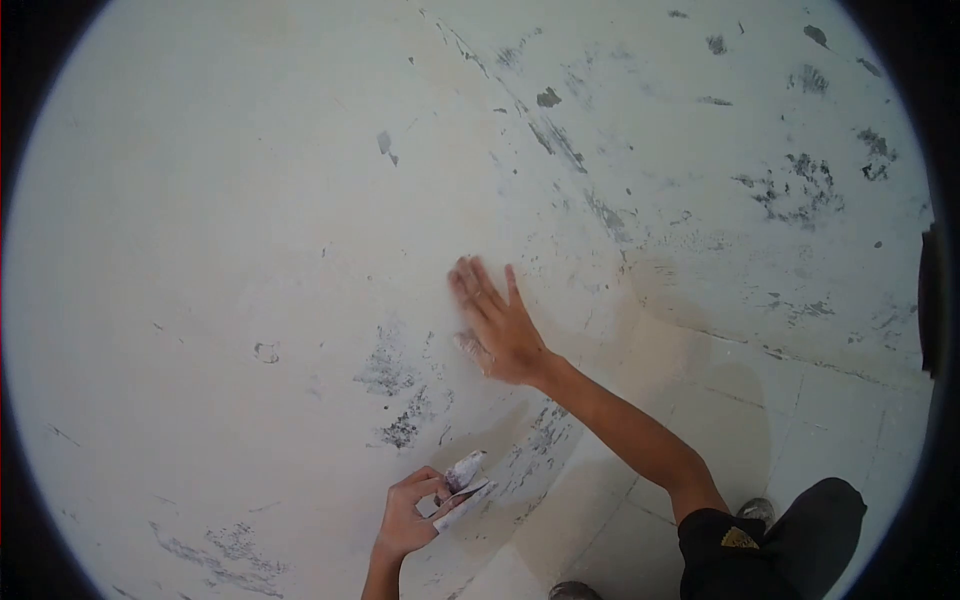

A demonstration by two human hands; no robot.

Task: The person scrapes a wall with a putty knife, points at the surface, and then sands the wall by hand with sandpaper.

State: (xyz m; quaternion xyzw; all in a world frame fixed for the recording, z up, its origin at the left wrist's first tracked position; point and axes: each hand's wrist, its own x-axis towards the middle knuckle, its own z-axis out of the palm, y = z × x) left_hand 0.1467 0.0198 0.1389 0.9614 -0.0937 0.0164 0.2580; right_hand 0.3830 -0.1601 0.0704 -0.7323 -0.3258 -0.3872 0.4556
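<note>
My right hand [500,325] lies with spread fingers against the whitish wall [250,180], its fingertips blurred by motion. White dust coats its thumb. Lower down, my left hand [408,515] is closed on a folded piece of sandpaper [463,492], pinched between thumb and fingers. The sandpaper is dusty white with a darker inner side and is held close to the wall. Around both hands the wall shows grey scuffed patches [388,365] and scratches.
A corner line runs down the wall, and its adjoining face [690,180] has more dark patches. Pale floor tiles [720,420] lie at lower right. My dark-clothed leg [815,540] and shoes [757,511] are there. A dark object [930,300] stands at the right edge.
</note>
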